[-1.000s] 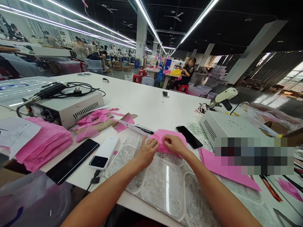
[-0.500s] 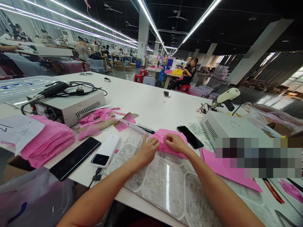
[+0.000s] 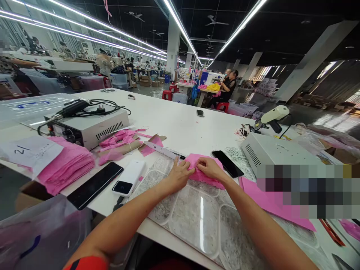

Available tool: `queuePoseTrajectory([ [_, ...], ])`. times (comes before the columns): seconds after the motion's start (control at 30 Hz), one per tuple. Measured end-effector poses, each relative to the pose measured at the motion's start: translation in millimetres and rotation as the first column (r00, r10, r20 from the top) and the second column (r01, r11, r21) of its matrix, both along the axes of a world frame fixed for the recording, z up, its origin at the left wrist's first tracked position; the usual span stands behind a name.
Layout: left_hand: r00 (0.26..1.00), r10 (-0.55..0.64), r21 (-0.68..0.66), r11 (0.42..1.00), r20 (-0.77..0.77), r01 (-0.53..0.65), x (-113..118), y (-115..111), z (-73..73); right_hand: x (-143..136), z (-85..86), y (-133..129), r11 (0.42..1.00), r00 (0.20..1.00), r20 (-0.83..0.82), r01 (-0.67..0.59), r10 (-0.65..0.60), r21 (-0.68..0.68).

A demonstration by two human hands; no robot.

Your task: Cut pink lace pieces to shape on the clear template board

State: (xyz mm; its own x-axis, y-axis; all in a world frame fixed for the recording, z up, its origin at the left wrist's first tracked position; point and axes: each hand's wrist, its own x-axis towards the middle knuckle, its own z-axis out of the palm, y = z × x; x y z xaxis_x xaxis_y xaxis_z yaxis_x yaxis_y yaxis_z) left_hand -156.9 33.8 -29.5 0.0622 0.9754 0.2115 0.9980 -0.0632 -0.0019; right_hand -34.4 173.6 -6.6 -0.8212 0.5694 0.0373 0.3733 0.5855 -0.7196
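1. Got a pink cloth stack [image 3: 201,177] front and centre, lying on a grey marbled mat [image 3: 194,215] over the white tabletop [image 3: 174,120].
2. Resting left hand [image 3: 180,175] on the left edge of the stack, fingers fairly spread, thumb angled away from the rest.
3. Curling right hand [image 3: 210,167] over the middle of the stack, fingertips bunched together and touching it. Honestly can't tell if pinching a layer or just pressing.
4. Just right of the stack: black phone [image 3: 228,164], then a loose coil of white string [image 3: 240,161].
5. Beyond the stack, off its far-left corner: white strip [image 3: 160,150] with a black pen [image 3: 180,154] alongside.
6. Left of the stack: white power bank [image 3: 129,178] with its screen lit.
7. Well left of the stack: bigger pink pile [image 3: 69,165], topped with paper [image 3: 30,152] marked "21".
8. Right of the stack and a bit nearer: flat pink sheets [image 3: 275,202].
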Motion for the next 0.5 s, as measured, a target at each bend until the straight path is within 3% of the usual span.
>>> queuePoseTrajectory([
  [0.2,1.0,0.001,0.01,1.0,0.004,-0.001,-2,2,-2.4,20,16.0,-3,0.995,0.998,-0.028,0.057,-0.06,-0.083],
  [0.37,0.999,-0.013,0.034,0.999,0.03,0.012,-2,3,-3.0,61,39.7,-22,0.983,0.998,0.014,0.06,-0.058,-0.173],
  [0.47,0.998,-0.009,0.05,0.999,0.065,0.006,-3,2,-0.9,115,46.8,-56,0.967,0.991,0.111,-0.049,0.078,-0.249],
  [0.5,0.997,-0.007,0.056,0.998,0.081,0.003,-4,2,0.3,139,44.7,-69,0.941,0.96,0.184,-0.149,0.211,-0.302],
])
